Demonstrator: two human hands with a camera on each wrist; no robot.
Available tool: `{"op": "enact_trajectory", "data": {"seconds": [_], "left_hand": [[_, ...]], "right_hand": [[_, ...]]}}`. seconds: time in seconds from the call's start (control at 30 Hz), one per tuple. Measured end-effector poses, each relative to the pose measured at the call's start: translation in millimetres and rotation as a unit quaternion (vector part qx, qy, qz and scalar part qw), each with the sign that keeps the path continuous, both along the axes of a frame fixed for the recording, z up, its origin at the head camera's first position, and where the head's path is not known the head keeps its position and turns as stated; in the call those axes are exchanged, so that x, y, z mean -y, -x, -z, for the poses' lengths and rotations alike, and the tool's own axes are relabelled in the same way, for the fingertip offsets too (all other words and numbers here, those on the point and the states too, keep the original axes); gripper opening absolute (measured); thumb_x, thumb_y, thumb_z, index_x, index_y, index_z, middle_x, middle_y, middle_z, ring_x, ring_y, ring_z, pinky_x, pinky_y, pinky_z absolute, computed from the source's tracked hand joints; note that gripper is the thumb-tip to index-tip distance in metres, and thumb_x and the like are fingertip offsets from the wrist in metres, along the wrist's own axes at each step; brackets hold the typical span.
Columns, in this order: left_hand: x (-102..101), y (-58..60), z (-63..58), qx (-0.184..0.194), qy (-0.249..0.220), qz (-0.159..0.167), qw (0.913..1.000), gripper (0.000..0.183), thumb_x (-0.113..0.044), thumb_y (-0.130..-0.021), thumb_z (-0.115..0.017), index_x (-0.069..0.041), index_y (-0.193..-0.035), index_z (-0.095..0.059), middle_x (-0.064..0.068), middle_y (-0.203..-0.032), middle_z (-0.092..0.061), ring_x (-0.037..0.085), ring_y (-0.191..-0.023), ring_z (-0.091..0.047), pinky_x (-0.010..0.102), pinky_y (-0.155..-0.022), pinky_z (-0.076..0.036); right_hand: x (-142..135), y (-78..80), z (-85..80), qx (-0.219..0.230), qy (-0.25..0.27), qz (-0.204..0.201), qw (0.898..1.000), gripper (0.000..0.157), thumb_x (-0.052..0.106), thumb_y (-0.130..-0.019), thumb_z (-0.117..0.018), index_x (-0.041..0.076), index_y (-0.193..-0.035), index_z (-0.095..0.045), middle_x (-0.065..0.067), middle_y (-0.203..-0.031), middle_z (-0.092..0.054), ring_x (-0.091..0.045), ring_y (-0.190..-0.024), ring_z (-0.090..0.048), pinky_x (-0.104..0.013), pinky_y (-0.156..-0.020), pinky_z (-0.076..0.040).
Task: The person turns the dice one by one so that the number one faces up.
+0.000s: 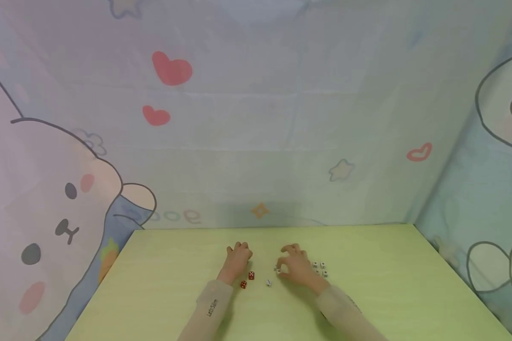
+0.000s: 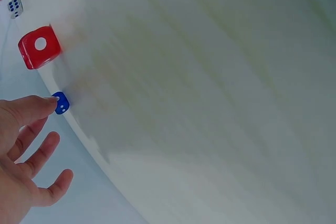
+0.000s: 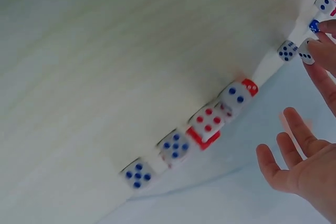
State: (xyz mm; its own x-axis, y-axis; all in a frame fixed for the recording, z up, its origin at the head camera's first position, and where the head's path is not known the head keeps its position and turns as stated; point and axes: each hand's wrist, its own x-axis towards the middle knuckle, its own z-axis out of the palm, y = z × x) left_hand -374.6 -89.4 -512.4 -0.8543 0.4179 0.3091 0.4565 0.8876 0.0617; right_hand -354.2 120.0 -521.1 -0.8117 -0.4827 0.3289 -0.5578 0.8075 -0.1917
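In the left wrist view my left hand pinches a small blue die between thumb and forefinger, the other fingers loosely bent. A larger red die sits just beyond it. My right hand holds a white die at its thumb and forefinger tips, right beside another white die. From the head view, the left hand is over the table left of centre, near two red dice. The right hand is right of centre and partly hides dice beneath it.
A lone white die lies between the forearms. Right of the right hand stand several white dice, seen in the right wrist view as a row with red dice among them. A printed cloth hangs behind the yellow-green table.
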Motion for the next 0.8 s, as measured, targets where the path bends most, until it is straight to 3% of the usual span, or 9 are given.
{"op": "enact_trajectory", "data": {"seconds": [0.17,0.4,0.8], "left_hand": [[0,-1.1,-2.0,0.001,0.005,0.002,1.0,0.022,-0.002,-0.083,-0.053,-0.009,-0.065,-0.062,0.006,-0.079,-0.053,0.022,-0.076,-0.044,0.048,-0.07,-0.039],[1,-1.7,-2.8,0.005,-0.001,0.005,1.0,0.023,-0.002,-0.084,-0.052,-0.009,-0.066,-0.063,0.006,-0.079,-0.053,0.022,-0.075,-0.044,0.05,-0.071,-0.039],[2,1.2,1.8,-0.008,0.003,0.004,1.0,0.023,-0.002,-0.084,-0.053,-0.01,-0.063,-0.061,0.005,-0.077,-0.053,0.022,-0.074,-0.044,0.051,-0.071,-0.041]], "right_hand": [[-16,-6.4,-5.1,-0.009,-0.012,0.004,1.0,0.009,0.026,-0.072,-0.072,0.022,-0.077,-0.066,-0.014,-0.12,-0.051,-0.034,-0.112,-0.039,-0.054,-0.079,-0.038],[-31,-11.8,-10.6,0.02,0.005,0.018,1.0,0.006,0.022,-0.073,-0.071,0.019,-0.074,-0.066,-0.016,-0.121,-0.05,-0.035,-0.113,-0.037,-0.057,-0.081,-0.035],[-37,-10.5,-3.9,0.025,0.002,0.038,0.999,0.006,0.017,-0.073,-0.07,0.022,-0.075,-0.068,-0.014,-0.117,-0.051,-0.033,-0.111,-0.037,-0.053,-0.079,-0.035]]}}
